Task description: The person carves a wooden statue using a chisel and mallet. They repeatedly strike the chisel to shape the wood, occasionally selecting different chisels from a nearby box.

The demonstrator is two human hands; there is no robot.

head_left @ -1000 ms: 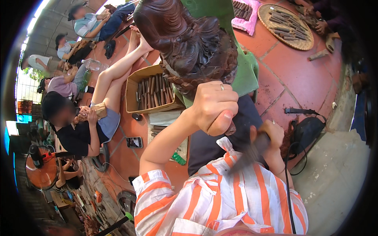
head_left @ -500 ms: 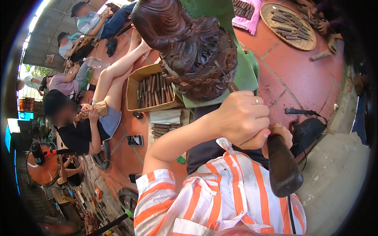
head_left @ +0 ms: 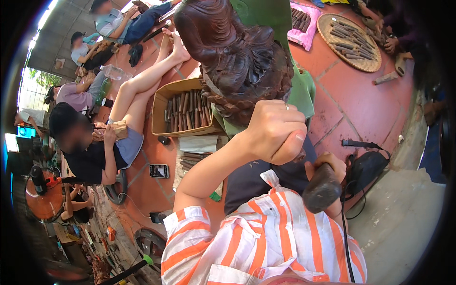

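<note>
Statue (head_left: 242, 61), dark carved wood, upright on green support (head_left: 306, 92). Left hand (head_left: 279, 133) fisted round tool handle (head_left: 300, 156), at statue's near side; tool tip hidden. Right hand (head_left: 331, 166) wrapped on dark mallet (head_left: 323, 188), nearer wearer than statue, off to its right. Cardboard box (head_left: 209, 127) of wooden-handled tools left of statue; woven tray (head_left: 325, 31) with more, right of statue, well apart.

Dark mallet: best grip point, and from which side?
Probably the slimmer handle end, mostly hidden inside the right hand, taken from the person's right: the mallet widens into a blunt, rounded head pointing toward the striped shirt, and the left hand occupies space on its left.
</note>
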